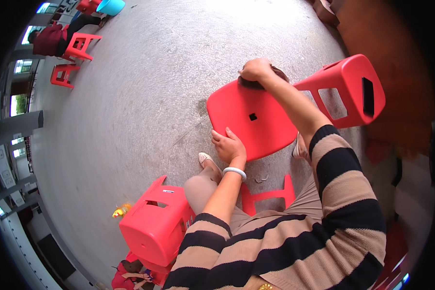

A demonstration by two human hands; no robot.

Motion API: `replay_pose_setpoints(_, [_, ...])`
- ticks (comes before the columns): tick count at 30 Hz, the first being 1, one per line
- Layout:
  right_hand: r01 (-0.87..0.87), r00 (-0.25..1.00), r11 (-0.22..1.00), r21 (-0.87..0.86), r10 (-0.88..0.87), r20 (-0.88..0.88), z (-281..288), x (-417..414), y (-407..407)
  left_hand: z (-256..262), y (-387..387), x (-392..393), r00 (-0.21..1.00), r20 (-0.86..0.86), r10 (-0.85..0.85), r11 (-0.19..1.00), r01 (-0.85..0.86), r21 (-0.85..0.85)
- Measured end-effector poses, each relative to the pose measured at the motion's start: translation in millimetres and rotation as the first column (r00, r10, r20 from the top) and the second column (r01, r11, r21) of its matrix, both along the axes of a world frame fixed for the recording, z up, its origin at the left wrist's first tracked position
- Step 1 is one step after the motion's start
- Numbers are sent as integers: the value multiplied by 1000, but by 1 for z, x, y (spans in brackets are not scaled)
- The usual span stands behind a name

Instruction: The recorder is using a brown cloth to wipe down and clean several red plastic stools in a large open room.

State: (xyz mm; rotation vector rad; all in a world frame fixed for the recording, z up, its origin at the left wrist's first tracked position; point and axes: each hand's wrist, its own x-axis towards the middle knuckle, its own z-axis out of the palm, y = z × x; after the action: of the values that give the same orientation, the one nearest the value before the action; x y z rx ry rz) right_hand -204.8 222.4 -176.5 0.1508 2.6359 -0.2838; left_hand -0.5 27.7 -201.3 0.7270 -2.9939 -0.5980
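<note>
A red plastic stool (pixel 268 123) stands before me, its seat facing up with a small dark hole in the middle. My right hand (pixel 257 69) is at the seat's far edge, closed over a soft-looking dark brown item (pixel 252 84). That item is partly hidden by the hand and forearm, and I cannot tell just what it is. At the near left corner, my left hand (pixel 227 146) rests against the seat with thumb and fingers apart. A pale bangle (pixel 235 172) circles the left wrist.
Right of the seat, another red stool (pixel 348 90) bears a black smartphone-like slab (pixel 368 96). A red stool (pixel 152 224) stands by my left knee, near a yellow toy (pixel 121 210). A seated person (pixel 50 40) and a blue bucket (pixel 110 6) are far left.
</note>
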Motion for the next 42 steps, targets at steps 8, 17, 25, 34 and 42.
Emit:
replay_pose_setpoints(8, [-353,934,935,6,352,58,0,-17,-140,-2,6,3,997,-71,-16,1000,17,20])
replay_pose_setpoints(17, [-264,957,955,-133,243,-160,9,7,-108,-5,-3,5,999,-25,19,998,-18,55])
replay_pose_setpoints(25, [88,983,996,-30,-92,-158,1,36,46,4,2,1,999,-9,34,994,-33,106])
replay_pose_setpoints(34, [-143,979,982,126,159,-128,11,14,-40,-2,0,7,990,-140,-17,989,37,146])
replay_pose_setpoints(42, [-555,660,826,95,507,-555,-3,56,-138,-7,-4,10,962,-244,126,949,-45,313])
